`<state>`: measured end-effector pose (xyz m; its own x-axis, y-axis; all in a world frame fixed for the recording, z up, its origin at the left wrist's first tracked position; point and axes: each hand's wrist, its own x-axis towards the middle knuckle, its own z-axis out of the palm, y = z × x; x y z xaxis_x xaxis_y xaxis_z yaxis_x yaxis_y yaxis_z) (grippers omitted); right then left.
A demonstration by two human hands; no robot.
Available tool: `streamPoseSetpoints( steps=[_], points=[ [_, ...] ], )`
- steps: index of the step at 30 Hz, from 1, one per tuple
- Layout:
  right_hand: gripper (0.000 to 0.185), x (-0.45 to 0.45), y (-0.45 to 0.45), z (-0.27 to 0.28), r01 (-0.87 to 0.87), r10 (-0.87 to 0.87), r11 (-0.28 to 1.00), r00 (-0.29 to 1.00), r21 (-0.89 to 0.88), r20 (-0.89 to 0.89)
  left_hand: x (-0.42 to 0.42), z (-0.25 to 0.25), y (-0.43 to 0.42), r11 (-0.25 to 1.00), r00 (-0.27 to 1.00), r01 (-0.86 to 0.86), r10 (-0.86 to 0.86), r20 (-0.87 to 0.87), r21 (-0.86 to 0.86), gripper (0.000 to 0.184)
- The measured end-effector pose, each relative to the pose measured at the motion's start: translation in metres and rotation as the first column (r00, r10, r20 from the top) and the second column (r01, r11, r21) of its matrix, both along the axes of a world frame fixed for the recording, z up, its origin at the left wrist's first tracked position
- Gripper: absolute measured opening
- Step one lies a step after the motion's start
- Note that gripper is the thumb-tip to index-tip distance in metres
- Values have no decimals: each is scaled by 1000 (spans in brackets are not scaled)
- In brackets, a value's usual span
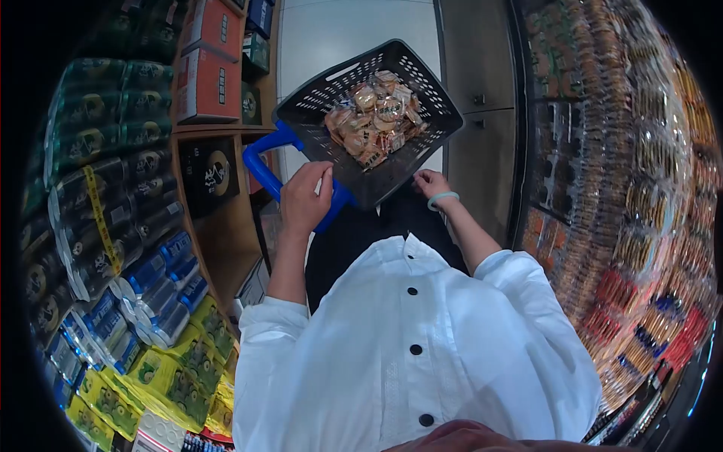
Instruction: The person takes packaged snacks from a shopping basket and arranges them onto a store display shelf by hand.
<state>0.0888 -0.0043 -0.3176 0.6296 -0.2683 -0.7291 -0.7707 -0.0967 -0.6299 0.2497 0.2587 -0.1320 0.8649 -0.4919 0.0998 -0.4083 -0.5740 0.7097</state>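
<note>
In front of my body hangs or stands a dark grey perforated shopping basket (376,181), tilted; what bears it is hidden. Inside it lies a heap of small clear-wrapped snack packets (376,117). A blue handle (260,162) sticks out on the basket's left side. My left hand (305,196) is closed round this handle near the basket's lower left corner. My right hand (432,183) is close to the basket's lower right edge, its fingers curled in and nothing visible in them. Whether it touches the basket, I cannot tell. A pale bracelet (443,200) circles the right wrist.
To the left, wooden shelves (207,129) hold orange boxes (207,83), dark green packs (90,113), blue cans (154,282) and yellow packs (169,373). Dense rows of wrapped goods (648,166) line the right side. Brown cabinet doors (482,162) and pale floor (339,34) lie ahead.
</note>
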Motion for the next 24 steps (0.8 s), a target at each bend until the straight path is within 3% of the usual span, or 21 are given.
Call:
streamPoseSetpoints(
  steps=[4,6,8,14,15,18,19,24],
  points=[
    [20,67,7,-54,-149,149,981,989,124,16,3,-3,-5,997,999,-46,44,19,64,10],
    [25,104,9,-88,-387,389,921,919,-53,59,6,-6,-6,995,997,-66,63,45,72,12],
    [30,148,8,-102,-630,653,730,757,-264,-2,8,-8,-7,991,995,-94,91,39,95,14],
    [33,230,41,-207,-777,750,572,625,-262,-216,9,-6,-6,964,990,-132,141,-23,230,18],
    [38,227,53,-247,-823,806,486,552,-292,-213,10,-5,-6,962,988,-141,153,-34,232,20],
    [46,242,82,-253,-901,882,359,413,-244,-227,10,-2,-4,969,975,-168,190,-115,179,17],
    [49,240,92,-267,-856,841,465,507,-229,-190,9,0,-3,974,969,-179,199,-146,140,16],
    [46,238,117,-301,-796,790,546,593,-263,-156,10,-8,8,994,991,-112,112,-74,-3,9]
  ],
)
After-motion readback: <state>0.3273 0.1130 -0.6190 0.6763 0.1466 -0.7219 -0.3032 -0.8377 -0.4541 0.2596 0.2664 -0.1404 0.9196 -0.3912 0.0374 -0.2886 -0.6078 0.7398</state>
